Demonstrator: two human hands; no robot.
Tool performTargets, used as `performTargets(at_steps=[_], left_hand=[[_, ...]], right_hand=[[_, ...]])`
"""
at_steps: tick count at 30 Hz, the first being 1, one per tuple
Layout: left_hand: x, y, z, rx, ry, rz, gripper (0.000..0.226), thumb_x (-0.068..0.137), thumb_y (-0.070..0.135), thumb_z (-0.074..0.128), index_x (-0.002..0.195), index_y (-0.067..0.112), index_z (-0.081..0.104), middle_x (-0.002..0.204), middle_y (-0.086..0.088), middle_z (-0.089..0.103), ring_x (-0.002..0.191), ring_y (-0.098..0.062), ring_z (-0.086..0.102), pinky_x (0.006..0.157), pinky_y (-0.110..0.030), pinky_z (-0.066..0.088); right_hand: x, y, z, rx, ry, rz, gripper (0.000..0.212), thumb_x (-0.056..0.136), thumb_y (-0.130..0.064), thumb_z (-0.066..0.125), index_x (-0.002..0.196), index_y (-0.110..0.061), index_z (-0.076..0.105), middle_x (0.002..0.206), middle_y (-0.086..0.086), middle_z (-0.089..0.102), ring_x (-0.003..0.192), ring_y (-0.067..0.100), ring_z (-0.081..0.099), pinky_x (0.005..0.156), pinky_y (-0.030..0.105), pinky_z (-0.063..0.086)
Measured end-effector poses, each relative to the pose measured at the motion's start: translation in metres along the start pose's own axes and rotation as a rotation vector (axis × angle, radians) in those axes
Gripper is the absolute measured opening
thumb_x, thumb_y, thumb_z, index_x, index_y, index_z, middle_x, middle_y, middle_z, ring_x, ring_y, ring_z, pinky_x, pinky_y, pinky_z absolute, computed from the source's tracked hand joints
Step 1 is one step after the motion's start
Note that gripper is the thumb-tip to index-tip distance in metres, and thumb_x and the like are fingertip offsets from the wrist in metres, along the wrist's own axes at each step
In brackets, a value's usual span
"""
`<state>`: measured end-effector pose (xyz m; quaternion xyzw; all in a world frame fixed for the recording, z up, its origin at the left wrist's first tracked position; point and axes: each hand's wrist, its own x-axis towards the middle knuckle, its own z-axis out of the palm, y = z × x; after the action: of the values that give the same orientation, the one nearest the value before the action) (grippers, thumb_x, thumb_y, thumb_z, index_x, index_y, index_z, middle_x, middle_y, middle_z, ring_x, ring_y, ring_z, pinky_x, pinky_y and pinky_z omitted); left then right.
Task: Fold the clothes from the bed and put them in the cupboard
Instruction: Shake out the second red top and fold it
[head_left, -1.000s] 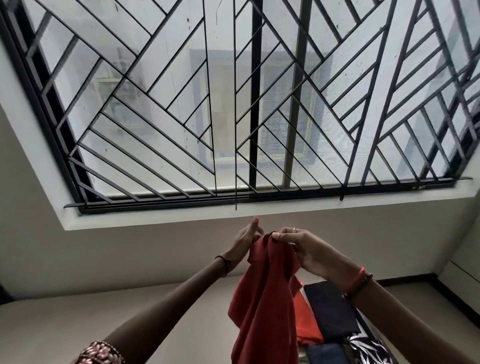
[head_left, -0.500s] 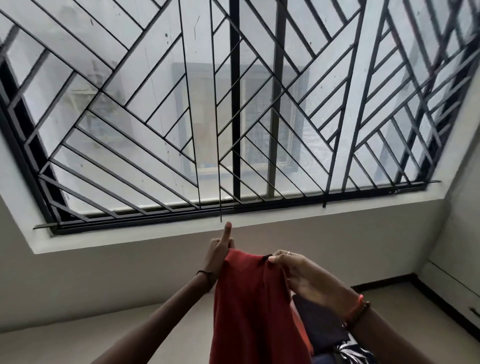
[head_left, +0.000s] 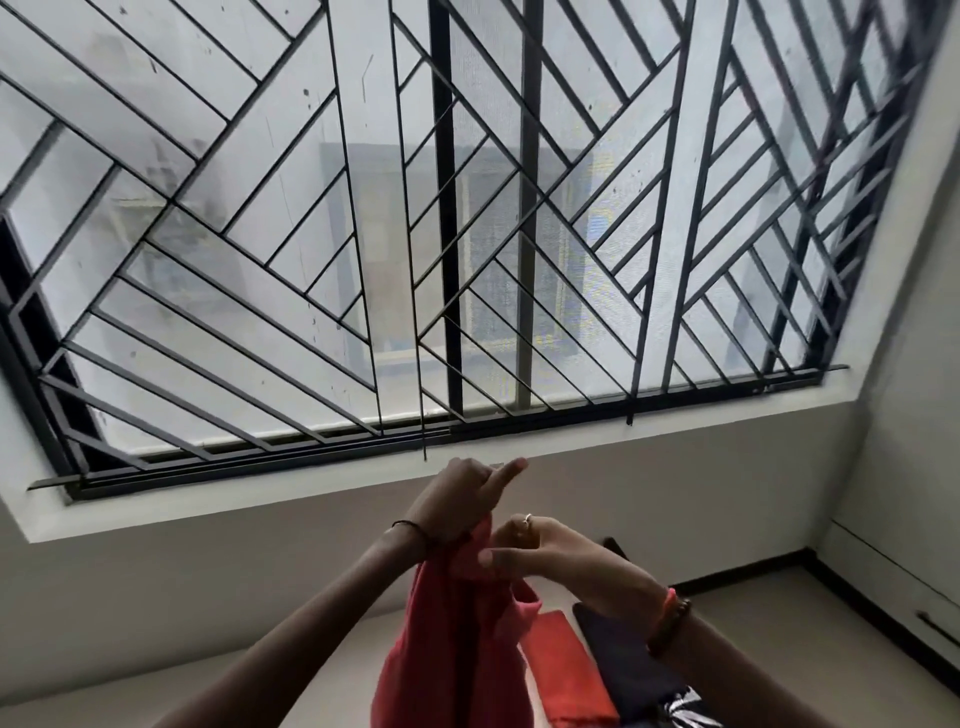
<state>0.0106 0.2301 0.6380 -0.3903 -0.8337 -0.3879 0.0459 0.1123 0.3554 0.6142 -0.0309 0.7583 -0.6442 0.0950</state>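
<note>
Both hands are raised in front of the window, holding a red cloth (head_left: 457, 644) by its top. The left hand (head_left: 454, 504) has its fingers curled round the upper edge of the cloth, with the index finger sticking out up and to the right. The right hand (head_left: 553, 558) is just beside it and a little lower. It pinches the same edge, the thumb lying across the front of the fabric and the fingers behind. The two hands nearly touch. The cloth hangs down from them in long folds and runs out of view at the bottom.

A thin black band (head_left: 410, 527) circles the left wrist. The right wrist carries an orange thread and a beaded bracelet (head_left: 670, 618), and one right finger wears a ring (head_left: 527, 518).

Below the right forearm lie an orange garment (head_left: 566, 670), a dark garment (head_left: 623, 670) beside it, and a black-and-white patterned piece (head_left: 685, 706). They rest on a pale surface; whether that is the bed cannot be told.

Behind the hands, a black grille (head_left: 311, 291) of slanted bars covers the window above a white sill (head_left: 208, 499).
</note>
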Motion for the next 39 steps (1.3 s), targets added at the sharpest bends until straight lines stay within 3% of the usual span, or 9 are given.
performTargets(at_steps=[3, 7, 12, 16, 21, 27, 31, 35, 39], left_hand=[[-0.003, 0.002, -0.001, 0.099, -0.057, 0.047, 0.063, 0.093, 0.049, 0.046, 0.041, 0.016, 0.033, 0.038, 0.004, 0.032, 0.035, -0.009, 0.031, 0.048, -0.025, 0.029], [-0.007, -0.005, -0.003, 0.141, -0.056, 0.105, 0.066, 0.088, 0.060, 0.037, 0.049, 0.008, 0.041, 0.044, -0.002, 0.037, 0.043, -0.013, 0.030, 0.051, -0.027, 0.032], [-0.007, -0.020, -0.005, -0.066, 0.150, 0.101, 0.049, 0.092, 0.051, 0.046, 0.063, 0.012, 0.052, 0.054, -0.002, 0.052, 0.049, -0.004, 0.045, 0.052, -0.025, 0.038], [-0.014, -0.043, 0.001, -0.227, 0.275, 0.016, 0.040, 0.085, 0.058, 0.051, 0.078, 0.019, 0.054, 0.081, -0.002, 0.060, 0.072, -0.011, 0.060, 0.064, -0.015, 0.043], [-0.046, -0.064, 0.005, -0.482, -0.052, -0.146, 0.079, 0.057, 0.089, 0.048, 0.086, 0.018, 0.062, 0.081, 0.008, 0.066, 0.077, 0.001, 0.062, 0.070, -0.015, 0.048], [-0.054, -0.067, 0.002, -0.461, -0.153, -0.187, 0.070, 0.057, 0.068, 0.072, 0.104, 0.016, 0.064, 0.100, 0.003, 0.069, 0.091, -0.005, 0.066, 0.086, -0.023, 0.053], [-0.052, -0.071, 0.001, -0.299, -0.239, -0.176, 0.020, 0.082, 0.016, 0.070, 0.099, 0.005, 0.069, 0.081, 0.013, 0.068, 0.075, 0.007, 0.062, 0.079, -0.017, 0.051], [-0.044, -0.063, -0.004, -0.204, -0.134, -0.106, 0.014, 0.087, -0.001, 0.060, 0.097, -0.002, 0.070, 0.082, -0.001, 0.069, 0.068, 0.013, 0.058, 0.078, -0.014, 0.049], [-0.037, -0.054, -0.009, -0.071, -0.049, -0.042, 0.023, 0.085, -0.005, 0.058, 0.100, 0.004, 0.073, 0.097, -0.008, 0.072, 0.079, 0.003, 0.064, 0.081, -0.016, 0.049]], right_hand=[[0.011, -0.001, 0.003, 0.026, 0.090, -0.022, 0.032, 0.076, -0.021, 0.079, 0.096, -0.012, 0.057, 0.084, 0.001, 0.066, 0.076, 0.008, 0.064, 0.070, 0.020, 0.048], [0.014, -0.003, 0.005, 0.042, -0.069, -0.094, 0.016, 0.083, -0.011, 0.072, 0.098, -0.008, 0.069, 0.091, 0.002, 0.070, 0.087, 0.013, 0.065, 0.083, 0.027, 0.049], [0.022, -0.004, 0.012, 0.243, -0.062, -0.079, 0.017, 0.087, 0.003, 0.061, 0.093, -0.011, 0.066, 0.087, 0.000, 0.069, 0.080, 0.010, 0.064, 0.075, 0.022, 0.053], [0.028, 0.000, 0.010, 0.387, 0.037, -0.075, 0.014, 0.084, 0.002, 0.064, 0.086, -0.012, 0.060, 0.083, 0.004, 0.065, 0.073, 0.011, 0.063, 0.070, 0.023, 0.052], [0.024, -0.003, -0.003, 0.463, 0.119, -0.093, 0.014, 0.076, 0.001, 0.066, 0.082, -0.009, 0.058, 0.080, 0.007, 0.066, 0.070, 0.013, 0.065, 0.067, 0.024, 0.054], [0.020, -0.006, -0.010, 0.508, 0.130, -0.116, 0.016, 0.072, 0.001, 0.069, 0.077, -0.012, 0.061, 0.079, 0.007, 0.064, 0.070, 0.015, 0.062, 0.065, 0.026, 0.053], [0.014, -0.015, -0.015, 0.632, 0.136, -0.084, 0.006, 0.068, -0.012, 0.071, 0.072, -0.013, 0.066, 0.073, 0.005, 0.066, 0.064, 0.015, 0.065, 0.058, 0.026, 0.055], [0.013, -0.014, -0.021, 0.700, 0.067, 0.166, 0.041, 0.089, -0.045, 0.055, 0.085, -0.005, 0.066, 0.074, 0.008, 0.067, 0.061, 0.016, 0.065, 0.059, 0.026, 0.055], [0.018, 0.000, -0.022, 0.619, 0.008, 0.385, 0.046, 0.080, -0.049, 0.062, 0.063, -0.007, 0.061, 0.050, 0.001, 0.059, 0.038, 0.008, 0.051, 0.047, 0.018, 0.045]])
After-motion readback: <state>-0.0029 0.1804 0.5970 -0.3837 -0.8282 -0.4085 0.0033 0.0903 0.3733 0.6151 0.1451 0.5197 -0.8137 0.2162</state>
